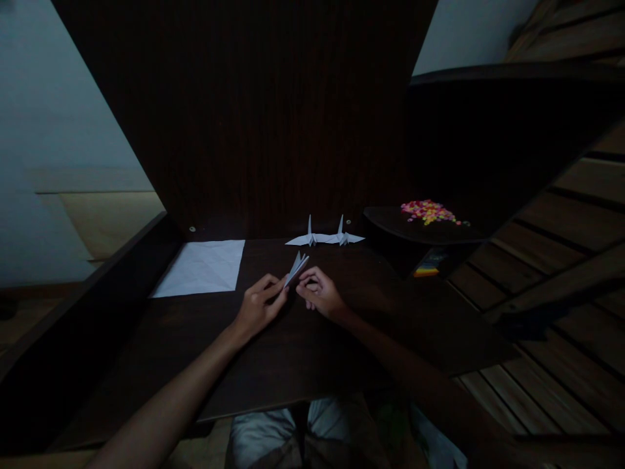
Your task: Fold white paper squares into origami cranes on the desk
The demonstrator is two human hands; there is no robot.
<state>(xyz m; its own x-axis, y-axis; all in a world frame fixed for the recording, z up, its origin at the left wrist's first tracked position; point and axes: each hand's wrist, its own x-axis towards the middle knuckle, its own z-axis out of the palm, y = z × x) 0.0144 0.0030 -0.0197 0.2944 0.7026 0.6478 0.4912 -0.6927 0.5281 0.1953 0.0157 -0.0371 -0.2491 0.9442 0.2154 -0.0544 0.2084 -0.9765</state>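
My left hand [260,305] pinches a narrow folded white paper [296,271] between thumb and fingers. Its pointed ends fan upward and to the right, above the table. Close by on the right side of this paper is my right hand [321,294], with curled fingers and the thumb tip near the index fingertip. Whether anything is between those fingertips I cannot make out. Just behind both hands, two white paper cranes [312,240] [343,239] stand side by side, their narrow points raised and their wings spread sideways.
A creased white paper sheet [202,267] lies flat at the left on the dark wooden table [273,365]. On a raised corner shelf [385,218] at the right is a pile of small colourful pieces [428,212]. A dark upright panel [254,117] rises behind the table.
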